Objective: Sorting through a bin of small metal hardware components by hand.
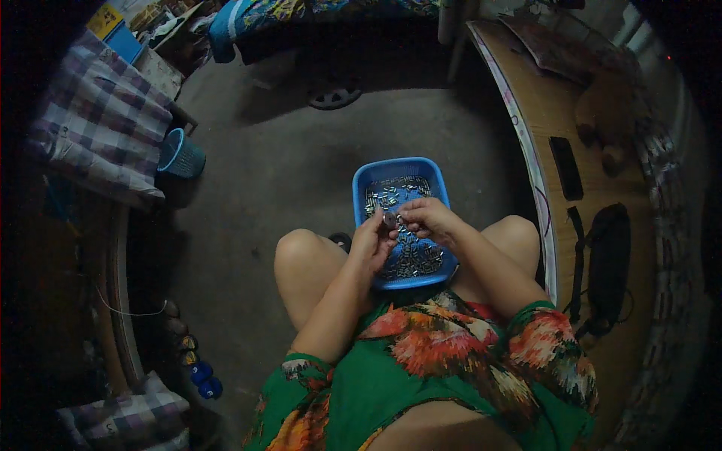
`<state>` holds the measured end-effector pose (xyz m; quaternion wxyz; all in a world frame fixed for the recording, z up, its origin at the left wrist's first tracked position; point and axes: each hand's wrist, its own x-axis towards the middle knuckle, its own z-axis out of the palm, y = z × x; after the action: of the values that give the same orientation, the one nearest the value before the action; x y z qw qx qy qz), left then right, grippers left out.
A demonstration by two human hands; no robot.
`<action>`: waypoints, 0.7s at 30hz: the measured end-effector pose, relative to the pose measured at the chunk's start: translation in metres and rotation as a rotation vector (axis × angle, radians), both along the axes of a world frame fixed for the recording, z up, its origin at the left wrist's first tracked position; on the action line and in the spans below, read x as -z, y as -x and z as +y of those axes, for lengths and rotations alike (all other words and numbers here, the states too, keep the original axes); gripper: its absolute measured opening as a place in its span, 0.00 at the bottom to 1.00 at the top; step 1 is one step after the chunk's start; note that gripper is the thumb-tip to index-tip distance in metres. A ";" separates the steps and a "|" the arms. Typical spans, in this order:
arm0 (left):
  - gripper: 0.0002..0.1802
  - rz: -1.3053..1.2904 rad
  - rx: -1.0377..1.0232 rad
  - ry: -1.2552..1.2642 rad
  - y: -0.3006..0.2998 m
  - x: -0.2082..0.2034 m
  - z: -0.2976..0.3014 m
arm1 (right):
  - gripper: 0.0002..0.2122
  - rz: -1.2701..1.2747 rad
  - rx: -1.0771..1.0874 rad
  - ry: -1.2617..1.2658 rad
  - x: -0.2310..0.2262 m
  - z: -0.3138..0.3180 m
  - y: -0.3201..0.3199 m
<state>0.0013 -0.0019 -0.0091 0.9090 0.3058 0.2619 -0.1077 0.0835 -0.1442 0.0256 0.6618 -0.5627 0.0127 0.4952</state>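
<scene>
A blue plastic basket [401, 162] sits at my lap between my knees. Many small shiny metal cylinders [412, 261] lie in it, thickest toward the near end. Over its middle my left hand [370, 242] is closed on a small, dark, round piece [389, 219] held between thumb and fingers. My right hand [430, 219] meets it from the other side, its fingertips pinched against a tiny shiny metal piece at the round piece's edge. The fingers partly cover both pieces, so their exact kind does not show.
On the right, a wooden bed board [541, 98] bears a dark phone [565, 167] and a black bag [608, 259]. At left stand a blue-green waste basket [181, 155] and a checked cloth [105, 113]. A dark wheel-like disc [335, 98] lies on the floor ahead.
</scene>
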 end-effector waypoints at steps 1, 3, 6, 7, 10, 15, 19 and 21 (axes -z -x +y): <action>0.20 0.000 -0.001 0.001 0.000 0.001 0.000 | 0.06 0.000 -0.001 0.001 0.000 0.000 0.000; 0.17 -0.040 -0.019 0.049 0.001 0.003 0.001 | 0.06 0.001 -0.006 0.001 -0.001 0.001 0.000; 0.19 -0.030 -0.011 0.000 0.001 0.002 0.001 | 0.06 -0.011 -0.026 0.029 -0.008 0.003 0.002; 0.19 -0.030 -0.011 0.000 0.001 0.002 0.000 | 0.06 -0.012 -0.026 0.030 -0.007 0.003 0.002; 0.18 -0.012 -0.019 -0.003 0.001 0.000 -0.001 | 0.06 -0.050 -0.043 0.014 -0.004 0.002 0.003; 0.14 -0.024 -0.033 0.044 0.001 -0.005 -0.001 | 0.07 -0.077 -0.006 0.047 -0.004 0.003 0.003; 0.13 -0.007 -0.032 0.031 0.001 -0.006 -0.001 | 0.07 -0.095 0.001 0.057 -0.006 0.004 0.004; 0.13 0.027 -0.020 0.000 0.001 -0.009 -0.002 | 0.09 -0.165 -0.048 0.107 -0.005 0.003 0.003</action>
<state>-0.0001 -0.0035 -0.0006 0.9063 0.3019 0.2772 -0.1029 0.0808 -0.1414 0.0303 0.6176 -0.6361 -0.0287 0.4615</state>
